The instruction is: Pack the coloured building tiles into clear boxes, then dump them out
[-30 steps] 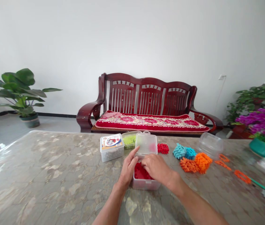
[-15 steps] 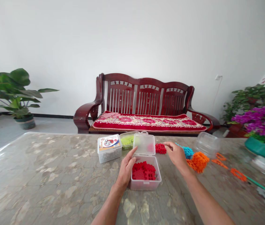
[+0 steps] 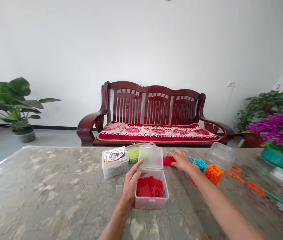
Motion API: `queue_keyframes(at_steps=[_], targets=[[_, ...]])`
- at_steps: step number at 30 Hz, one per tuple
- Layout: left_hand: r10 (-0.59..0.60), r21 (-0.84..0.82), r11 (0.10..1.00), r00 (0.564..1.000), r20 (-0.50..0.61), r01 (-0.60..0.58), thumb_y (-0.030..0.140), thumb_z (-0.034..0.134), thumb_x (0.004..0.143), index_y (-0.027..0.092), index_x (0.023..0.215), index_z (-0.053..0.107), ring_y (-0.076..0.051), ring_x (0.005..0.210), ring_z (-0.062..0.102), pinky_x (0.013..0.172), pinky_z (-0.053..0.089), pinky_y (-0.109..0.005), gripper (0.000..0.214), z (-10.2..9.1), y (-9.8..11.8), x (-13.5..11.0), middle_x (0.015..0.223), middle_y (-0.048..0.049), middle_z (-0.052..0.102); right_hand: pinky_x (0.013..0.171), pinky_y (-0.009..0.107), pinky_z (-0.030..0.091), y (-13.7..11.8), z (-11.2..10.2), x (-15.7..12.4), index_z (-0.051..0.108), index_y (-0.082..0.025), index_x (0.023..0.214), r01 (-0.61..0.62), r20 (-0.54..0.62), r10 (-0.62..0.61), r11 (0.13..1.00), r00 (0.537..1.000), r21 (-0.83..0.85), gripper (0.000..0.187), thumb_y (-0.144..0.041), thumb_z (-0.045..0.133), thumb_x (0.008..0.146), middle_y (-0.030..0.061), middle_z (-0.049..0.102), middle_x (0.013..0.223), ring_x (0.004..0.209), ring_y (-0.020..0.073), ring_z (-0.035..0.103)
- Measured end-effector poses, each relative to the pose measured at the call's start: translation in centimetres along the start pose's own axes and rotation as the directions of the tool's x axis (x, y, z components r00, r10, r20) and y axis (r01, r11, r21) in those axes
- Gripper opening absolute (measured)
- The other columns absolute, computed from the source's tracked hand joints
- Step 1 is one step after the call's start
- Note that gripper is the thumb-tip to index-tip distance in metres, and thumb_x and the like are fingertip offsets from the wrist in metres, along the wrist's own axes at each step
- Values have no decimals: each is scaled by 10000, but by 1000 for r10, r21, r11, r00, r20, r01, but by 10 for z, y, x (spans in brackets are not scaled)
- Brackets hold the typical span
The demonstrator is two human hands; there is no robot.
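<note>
A clear plastic box (image 3: pixel 152 202) stands in front of me with its lid (image 3: pixel 151 158) tipped back. Inside lie red interlocking plastic pieces (image 3: pixel 148 188), flat and notched. My left hand (image 3: pixel 131 183) rests along the box's left side, index finger stretched toward the lid's lower corner and thumb at the rim. Beyond the box on the right, my right hand (image 3: pixel 181 161) reaches over a built-up red block cluster (image 3: pixel 167 161). Its fingers are spread, with the thumb at the near side of the cluster; whether they grip is unclear.
A closed labelled box (image 3: pixel 115 162) and an open box of yellow-green pieces (image 3: pixel 133 153) stand left. Blue (image 3: pixel 198 162) and orange block clusters (image 3: pixel 214 174), a clear container (image 3: pixel 221 156), loose orange pieces (image 3: pixel 256 188) and a flower pot (image 3: pixel 281 159) are right.
My right hand has moved slightly left and opened from a pinched shape to spread fingers over the red cluster. The left hand stays at the box; the view has shifted slightly.
</note>
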State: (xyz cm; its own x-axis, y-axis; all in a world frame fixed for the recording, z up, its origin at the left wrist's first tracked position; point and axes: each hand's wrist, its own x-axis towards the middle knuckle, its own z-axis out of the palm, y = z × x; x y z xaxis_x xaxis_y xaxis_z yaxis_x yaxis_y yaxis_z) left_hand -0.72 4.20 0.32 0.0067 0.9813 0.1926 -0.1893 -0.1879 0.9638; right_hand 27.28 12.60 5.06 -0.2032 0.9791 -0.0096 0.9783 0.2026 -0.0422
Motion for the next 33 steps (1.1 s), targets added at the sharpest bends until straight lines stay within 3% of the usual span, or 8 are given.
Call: queue_keyframes(at_steps=[7, 10, 14, 17, 20, 23, 27, 33], targets=[[13, -4, 1000, 999, 29, -13, 319, 549, 822, 142, 1337, 584, -235, 945, 687, 939, 480, -353, 546, -1, -4, 2, 1137, -82, 729, 1007, 419, 363, -11, -13, -17, 568, -193, 1327, -51, -82, 44, 995, 996, -83, 589, -255, 667, 749, 134, 650, 1253, 1210, 297, 524], [10, -10, 1000, 1000, 21, -10, 310, 549, 819, 148, 1330, 592, -232, 951, 684, 933, 481, -341, 538, 0, -5, 2, 1244, -83, 684, 988, 423, 404, -24, -29, -32, 559, -187, 1335, -111, -162, 115, 993, 980, 34, 586, -288, 656, 765, 132, 663, 1243, 1154, 296, 581], [25, 12, 1000, 999, 22, -26, 324, 549, 831, 149, 1325, 596, -234, 971, 678, 931, 478, -332, 526, 0, -6, 2, 1227, -80, 694, 1028, 386, 418, -64, -50, -62, 532, -224, 1359, 104, -304, 3, 937, 953, 334, 602, -299, 653, 774, 88, 610, 1338, 1197, 251, 576], [19, -3, 1000, 999, 35, -19, 362, 547, 854, 139, 1351, 569, -236, 937, 685, 916, 493, -347, 544, 0, -7, 2, 1070, -77, 748, 1051, 382, 407, -103, -55, -83, 538, -232, 1355, 257, -281, -157, 894, 947, 367, 632, -264, 682, 740, 71, 621, 1323, 1206, 243, 566], [22, -24, 999, 999, 30, -21, 380, 555, 859, 147, 1344, 577, -244, 965, 683, 931, 497, -363, 539, 0, -7, 1, 1056, -75, 750, 1045, 376, 409, -134, -50, -89, 567, -213, 1320, 342, -208, -286, 878, 936, 334, 596, -208, 670, 733, 81, 630, 1302, 1198, 246, 562], [53, -1, 999, 999, 12, -53, 372, 543, 866, 152, 1302, 616, -261, 1103, 637, 1014, 452, -376, 494, 0, -5, 1, 1195, -84, 708, 1023, 371, 421, -151, -38, -83, 595, -193, 1265, 366, -173, -325, 871, 930, 328, 533, -161, 639, 735, 86, 647, 1255, 1160, 242, 569], [84, 28, 996, 996, -4, -83, 350, 502, 887, 152, 1293, 624, -265, 1208, 580, 1082, 394, -383, 468, 1, -5, 2, 1302, -88, 653, 1007, 342, 420, -156, -23, -74, 612, -190, 1207, 387, -180, -344, 848, 921, 361, 479, -105, 595, 736, 67, 656, 1205, 1132, 218, 566], [93, 54, 994, 996, -11, -93, 343, 530, 872, 159, 1289, 628, -269, 1158, 611, 1026, 457, -392, 467, 1, -5, 3, 1197, -73, 710, 1001, 316, 413, -151, -16, -76, 628, -195, 1164, 383, -200, -330, 839, 923, 385, 473, -45, 553, 722, 58, 654, 1168, 1112, 196, 567]])
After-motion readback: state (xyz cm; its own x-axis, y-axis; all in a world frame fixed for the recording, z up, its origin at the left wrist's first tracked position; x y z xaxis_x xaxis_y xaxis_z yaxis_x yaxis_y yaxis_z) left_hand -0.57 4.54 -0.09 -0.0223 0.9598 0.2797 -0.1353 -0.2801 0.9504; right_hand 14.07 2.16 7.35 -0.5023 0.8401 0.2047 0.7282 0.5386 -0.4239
